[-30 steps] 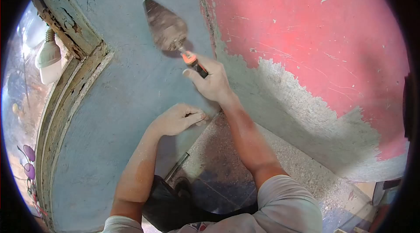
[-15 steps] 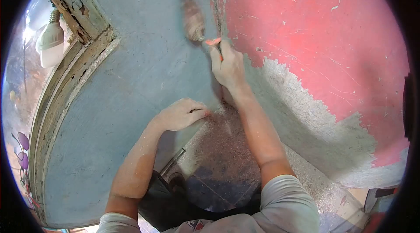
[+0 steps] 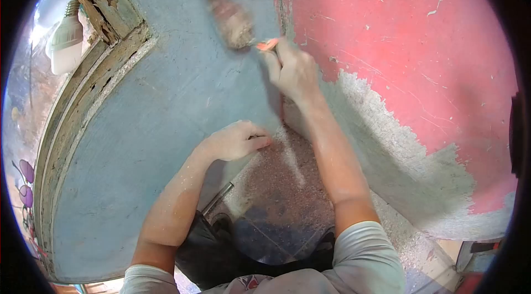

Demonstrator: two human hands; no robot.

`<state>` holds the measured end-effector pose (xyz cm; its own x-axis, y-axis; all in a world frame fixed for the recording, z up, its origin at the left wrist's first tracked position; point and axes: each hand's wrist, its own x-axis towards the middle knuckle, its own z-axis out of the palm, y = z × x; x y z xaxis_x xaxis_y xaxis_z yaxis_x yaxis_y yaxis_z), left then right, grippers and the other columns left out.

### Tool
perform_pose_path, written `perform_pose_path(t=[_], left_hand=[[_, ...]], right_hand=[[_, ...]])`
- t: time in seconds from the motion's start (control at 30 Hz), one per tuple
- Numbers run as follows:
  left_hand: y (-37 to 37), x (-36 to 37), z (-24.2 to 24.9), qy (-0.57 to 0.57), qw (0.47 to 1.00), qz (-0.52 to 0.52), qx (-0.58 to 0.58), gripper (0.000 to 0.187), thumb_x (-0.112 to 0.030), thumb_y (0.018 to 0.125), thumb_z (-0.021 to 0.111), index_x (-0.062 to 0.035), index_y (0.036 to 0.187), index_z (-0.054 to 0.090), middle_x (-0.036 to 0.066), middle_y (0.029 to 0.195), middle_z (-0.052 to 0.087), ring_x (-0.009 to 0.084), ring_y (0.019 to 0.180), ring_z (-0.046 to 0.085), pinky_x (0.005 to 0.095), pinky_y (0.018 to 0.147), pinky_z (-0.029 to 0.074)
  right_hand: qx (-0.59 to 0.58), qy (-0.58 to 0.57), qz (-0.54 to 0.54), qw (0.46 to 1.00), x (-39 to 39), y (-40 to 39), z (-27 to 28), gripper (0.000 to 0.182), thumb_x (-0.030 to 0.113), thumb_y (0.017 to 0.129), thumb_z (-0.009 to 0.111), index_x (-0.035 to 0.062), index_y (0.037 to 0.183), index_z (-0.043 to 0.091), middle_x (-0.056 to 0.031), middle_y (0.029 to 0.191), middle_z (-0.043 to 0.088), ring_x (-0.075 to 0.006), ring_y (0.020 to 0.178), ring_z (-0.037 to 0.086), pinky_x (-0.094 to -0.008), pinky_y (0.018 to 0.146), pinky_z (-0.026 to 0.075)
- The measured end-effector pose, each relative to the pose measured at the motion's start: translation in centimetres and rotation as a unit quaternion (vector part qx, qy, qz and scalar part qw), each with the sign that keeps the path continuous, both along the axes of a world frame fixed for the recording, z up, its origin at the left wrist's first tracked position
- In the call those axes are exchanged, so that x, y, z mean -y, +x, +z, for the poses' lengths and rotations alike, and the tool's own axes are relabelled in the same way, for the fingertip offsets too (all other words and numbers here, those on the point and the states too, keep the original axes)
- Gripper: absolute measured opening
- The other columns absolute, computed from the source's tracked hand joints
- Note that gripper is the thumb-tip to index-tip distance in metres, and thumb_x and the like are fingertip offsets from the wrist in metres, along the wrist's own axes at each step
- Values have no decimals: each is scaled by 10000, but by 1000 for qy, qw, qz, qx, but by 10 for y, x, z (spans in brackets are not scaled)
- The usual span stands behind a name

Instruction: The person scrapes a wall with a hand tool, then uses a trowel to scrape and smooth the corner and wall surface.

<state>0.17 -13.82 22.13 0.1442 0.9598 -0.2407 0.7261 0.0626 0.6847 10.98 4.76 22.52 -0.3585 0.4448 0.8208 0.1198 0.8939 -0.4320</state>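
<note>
My right hand [image 3: 296, 71] is wrapped around the orange handle of a pointed trowel [image 3: 232, 24]. The blade, dusty and blurred by motion, points up and left in front of the blue-grey wall [image 3: 166, 89], near the corner where it meets the pink wall [image 3: 387, 34]. Lower down, my left hand [image 3: 237, 140] is held with its fingers curled in and the thumb alongside, close to the blue-grey wall; nothing shows in it. Pale dust coats both hands and forearms. Below the corner, a whitish streak of falling dust [image 3: 292, 158] shows between my arms.
Crumbs and dust cover the dark tiled floor [image 3: 287, 183]. A metal tube end [image 3: 225, 192] sticks up beside my leg. Along the left runs a worn wooden frame [image 3: 83, 111] with a light bulb [image 3: 67, 45] by it. Paint is stripped from the pink wall's lower part [image 3: 381, 128].
The trowel blade has swung left and tilted further over, and my right hand has risen slightly. A streak of dust now shows below the corner. My left hand stays almost in place.
</note>
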Motion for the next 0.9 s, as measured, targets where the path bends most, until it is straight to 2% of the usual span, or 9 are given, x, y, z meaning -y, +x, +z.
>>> perform_pose_path(t=[0.03,0.27,0.3,0.43,0.57,0.7,0.8,0.83,0.9], left_hand=[[0,-1,-2,7,1000,-6,-2,353,-276,1069,561,9,1187,734,146,1038,770,221,925,703,342,877,535],[-1,0,3,-13,1000,-10,-10,358,-285,1078,551,9,1156,740,136,1009,773,214,920,705,340,862,538],[-4,0,0,8,1000,-13,1,357,-286,1078,553,9,1156,740,133,1011,772,211,920,703,339,863,538],[0,2,-4,24,999,-5,24,354,-287,1080,560,7,1151,743,112,1013,773,191,916,694,337,868,541],[4,0,-8,21,999,-3,37,355,-282,1086,556,8,1174,741,101,1023,773,166,933,691,332,873,543],[2,0,-3,3,1000,2,27,351,-274,1089,553,3,1200,738,101,1027,771,157,930,687,324,865,543],[6,0,-1,11,999,2,32,350,-268,1091,543,4,1190,739,108,1016,769,175,923,688,331,858,541],[4,2,-2,9,1000,-5,29,350,-267,1091,541,3,1189,739,107,1010,768,179,920,687,333,854,541],[1,1,-2,14,1000,-10,23,347,-266,1088,542,1,1186,741,104,998,766,183,910,684,338,844,540]], right_hand=[[-37,-141,-29,989,-8,-5,5,338,336,1058,569,23,1059,697,-262,750,693,-493,724,687,-565,646,530],[0,-47,34,998,18,-4,-40,345,318,1048,582,-15,1037,669,-285,791,691,-511,795,684,-560,686,535],[-20,-276,-47,960,10,-7,-51,307,295,1035,595,-6,1042,656,-295,811,687,-518,801,681,-552,689,533],[-55,-150,9,987,18,-11,-72,270,267,1027,594,8,1062,662,-297,783,673,-517,763,675,-580,673,511],[-10,-212,-72,975,-6,-7,-102,241,267,1005,635,34,1050,676,-258,764,682,-487,735,682,-569,661,516],[44,-114,17,992,5,2,-103,264,289,1017,624,35,1054,681,-248,799,701,-488,759,691,-560,683,530],[7,-257,-83,963,8,-10,-117,244,289,1018,619,57,1063,684,-239,813,706,-478,783,697,-549,697,541],[-76,-210,-46,974,21,-16,-114,245,282,1026,606,55,1063,690,-246,856,715,-468,816,702,-533,710,541],[-46,-174,29,983,10,-7,-120,261,279,1037,580,52,1087,699,-258,910,721,-481,851,699,-528,739,543]])
